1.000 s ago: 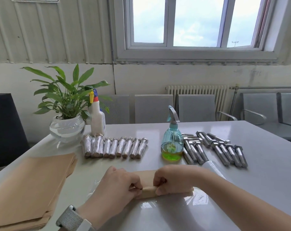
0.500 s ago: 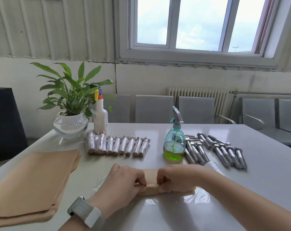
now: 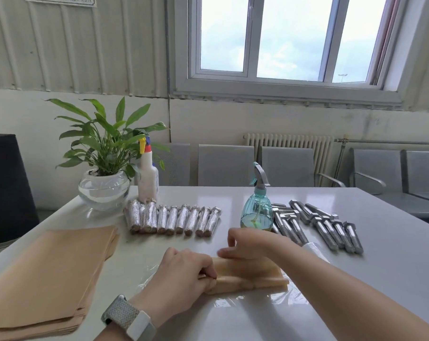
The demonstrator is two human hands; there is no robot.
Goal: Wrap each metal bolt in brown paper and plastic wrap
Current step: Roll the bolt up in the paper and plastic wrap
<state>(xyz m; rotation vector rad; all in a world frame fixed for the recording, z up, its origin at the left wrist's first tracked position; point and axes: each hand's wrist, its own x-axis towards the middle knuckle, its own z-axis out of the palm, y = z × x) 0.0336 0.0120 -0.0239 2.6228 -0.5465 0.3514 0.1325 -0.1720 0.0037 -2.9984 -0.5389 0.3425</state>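
A brown paper roll (image 3: 247,276) lies on a sheet of clear plastic wrap (image 3: 277,297) at the table's near middle; the bolt inside is hidden. My left hand (image 3: 181,279) pinches the roll's left end. My right hand (image 3: 251,243) hovers over the roll's far edge with relaxed fingers, blurred, holding nothing. Several bare metal bolts (image 3: 329,226) lie at the right. A row of several wrapped bolts (image 3: 174,219) lies behind the roll.
A stack of brown paper sheets (image 3: 48,281) covers the near left. A teal spray bottle (image 3: 256,205), a white spray bottle (image 3: 147,175) and a potted plant in a glass bowl (image 3: 103,190) stand at the back. Grey chairs line the wall.
My right hand has let go of the roll and lifted up and away toward the far side. My left hand still pinches the left end.
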